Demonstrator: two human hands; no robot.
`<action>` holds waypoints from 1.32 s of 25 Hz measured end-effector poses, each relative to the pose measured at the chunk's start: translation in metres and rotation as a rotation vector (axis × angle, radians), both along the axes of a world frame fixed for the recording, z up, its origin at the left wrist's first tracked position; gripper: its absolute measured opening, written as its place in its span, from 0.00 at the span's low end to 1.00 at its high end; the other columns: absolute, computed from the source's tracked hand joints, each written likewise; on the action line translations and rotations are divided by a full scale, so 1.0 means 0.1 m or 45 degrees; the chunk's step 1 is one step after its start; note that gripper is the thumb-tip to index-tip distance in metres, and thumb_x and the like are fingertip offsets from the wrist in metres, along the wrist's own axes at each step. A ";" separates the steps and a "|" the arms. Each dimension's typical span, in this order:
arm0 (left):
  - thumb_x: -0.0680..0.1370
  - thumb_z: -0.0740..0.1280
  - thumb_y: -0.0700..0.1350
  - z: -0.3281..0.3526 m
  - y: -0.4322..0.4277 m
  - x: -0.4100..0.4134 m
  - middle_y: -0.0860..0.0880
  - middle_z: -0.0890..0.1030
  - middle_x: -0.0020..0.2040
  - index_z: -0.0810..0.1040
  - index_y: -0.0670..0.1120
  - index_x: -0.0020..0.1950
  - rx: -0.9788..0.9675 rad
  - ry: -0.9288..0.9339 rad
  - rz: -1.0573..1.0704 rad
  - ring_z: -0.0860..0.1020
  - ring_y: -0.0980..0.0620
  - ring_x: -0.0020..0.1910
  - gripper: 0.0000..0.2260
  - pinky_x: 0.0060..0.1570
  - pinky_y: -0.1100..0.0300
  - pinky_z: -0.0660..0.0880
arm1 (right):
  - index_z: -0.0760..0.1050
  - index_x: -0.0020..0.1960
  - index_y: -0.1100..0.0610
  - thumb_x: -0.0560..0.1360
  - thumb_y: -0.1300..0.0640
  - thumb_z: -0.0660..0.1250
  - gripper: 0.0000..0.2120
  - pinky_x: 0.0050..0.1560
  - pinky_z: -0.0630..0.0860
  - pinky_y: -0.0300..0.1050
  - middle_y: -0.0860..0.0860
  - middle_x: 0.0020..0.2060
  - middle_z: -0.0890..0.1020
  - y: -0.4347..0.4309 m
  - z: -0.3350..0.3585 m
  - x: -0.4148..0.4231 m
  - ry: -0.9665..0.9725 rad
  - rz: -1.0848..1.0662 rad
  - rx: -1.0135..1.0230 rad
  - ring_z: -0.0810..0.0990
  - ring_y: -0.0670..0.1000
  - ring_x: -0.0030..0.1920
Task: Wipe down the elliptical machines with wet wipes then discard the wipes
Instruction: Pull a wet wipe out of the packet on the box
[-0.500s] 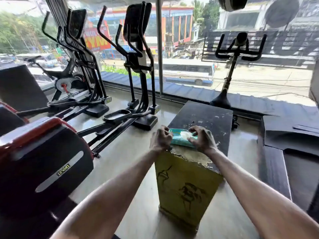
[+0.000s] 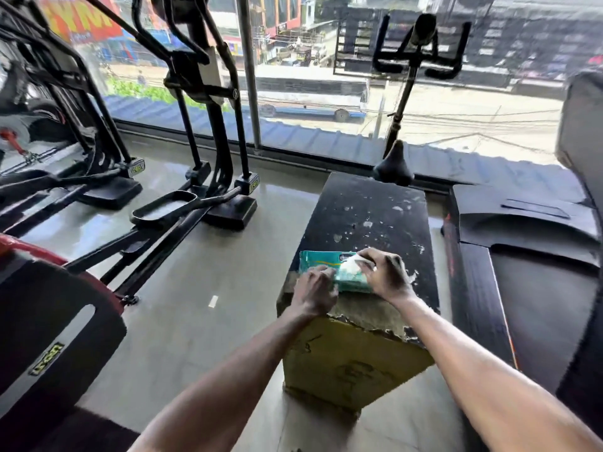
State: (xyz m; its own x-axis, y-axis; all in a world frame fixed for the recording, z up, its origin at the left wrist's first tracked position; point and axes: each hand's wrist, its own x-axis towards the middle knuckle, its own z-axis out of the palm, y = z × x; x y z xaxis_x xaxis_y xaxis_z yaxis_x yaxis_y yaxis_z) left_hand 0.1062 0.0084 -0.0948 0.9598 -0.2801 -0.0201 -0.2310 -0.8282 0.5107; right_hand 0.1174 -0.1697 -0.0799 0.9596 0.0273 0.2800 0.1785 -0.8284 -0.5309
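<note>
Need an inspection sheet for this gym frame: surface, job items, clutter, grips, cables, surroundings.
Surface: worn black-topped yellow wooden box; its top coating is chipped and peeling at the near edge.
Job's things: teal plastic wet-wipe pack lies on the box's near end; white wipe is partly out of it; nearest black elliptical machine stands left of the box, untouched.
Clutter: nothing seen.
Grips: left hand presses the pack's near left corner; right hand pinches the wipe.
Cables: nothing seen indoors.
Surroundings: black exercise bike behind the box; black treadmill on the right; glass window wall facing a street.
</note>
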 end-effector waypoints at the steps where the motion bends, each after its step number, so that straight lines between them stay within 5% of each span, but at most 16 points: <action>1: 0.78 0.64 0.45 -0.04 0.00 0.03 0.42 0.79 0.63 0.80 0.43 0.63 0.012 -0.022 -0.002 0.76 0.40 0.63 0.16 0.62 0.50 0.74 | 0.83 0.50 0.56 0.75 0.60 0.74 0.04 0.45 0.75 0.44 0.54 0.44 0.87 -0.01 -0.01 0.00 -0.007 -0.087 0.064 0.85 0.55 0.46; 10: 0.80 0.63 0.48 -0.17 0.00 0.11 0.47 0.80 0.61 0.82 0.47 0.62 0.048 -0.152 -0.024 0.76 0.43 0.62 0.14 0.61 0.49 0.72 | 0.82 0.43 0.52 0.77 0.53 0.73 0.04 0.44 0.82 0.49 0.44 0.31 0.84 -0.02 0.10 0.13 -0.005 -0.155 0.309 0.83 0.46 0.35; 16: 0.81 0.61 0.48 -0.17 -0.03 0.12 0.48 0.80 0.60 0.83 0.48 0.59 0.072 -0.173 -0.036 0.76 0.44 0.61 0.13 0.62 0.51 0.71 | 0.81 0.42 0.55 0.77 0.49 0.72 0.10 0.41 0.81 0.45 0.47 0.33 0.86 -0.08 0.31 0.22 -0.073 -0.114 0.220 0.82 0.45 0.33; 22: 0.81 0.60 0.51 -0.14 -0.06 0.14 0.46 0.81 0.56 0.83 0.46 0.56 0.121 -0.179 -0.073 0.78 0.42 0.56 0.14 0.58 0.52 0.75 | 0.81 0.46 0.52 0.78 0.54 0.72 0.03 0.45 0.84 0.54 0.48 0.33 0.85 -0.14 0.33 0.25 0.013 -0.107 0.524 0.83 0.48 0.33; 25: 0.82 0.62 0.54 -0.19 -0.07 0.13 0.47 0.80 0.60 0.83 0.46 0.59 0.143 -0.143 -0.059 0.77 0.43 0.59 0.16 0.60 0.54 0.73 | 0.82 0.50 0.54 0.77 0.53 0.73 0.05 0.49 0.82 0.51 0.50 0.40 0.86 -0.20 0.28 0.21 0.191 0.040 0.220 0.83 0.49 0.39; 29: 0.82 0.60 0.57 -0.22 -0.14 0.11 0.47 0.81 0.59 0.83 0.46 0.56 0.097 -0.162 0.040 0.77 0.44 0.58 0.18 0.58 0.53 0.73 | 0.79 0.62 0.57 0.67 0.45 0.80 0.28 0.52 0.77 0.46 0.54 0.50 0.86 -0.25 0.19 0.20 0.426 0.213 -0.164 0.83 0.54 0.48; 33: 0.79 0.66 0.57 -0.19 -0.23 0.13 0.47 0.80 0.58 0.82 0.49 0.58 0.148 -0.119 0.107 0.77 0.44 0.58 0.16 0.58 0.52 0.73 | 0.84 0.51 0.57 0.73 0.53 0.76 0.10 0.50 0.75 0.46 0.54 0.48 0.86 -0.23 0.18 0.28 0.211 0.114 -0.233 0.83 0.57 0.51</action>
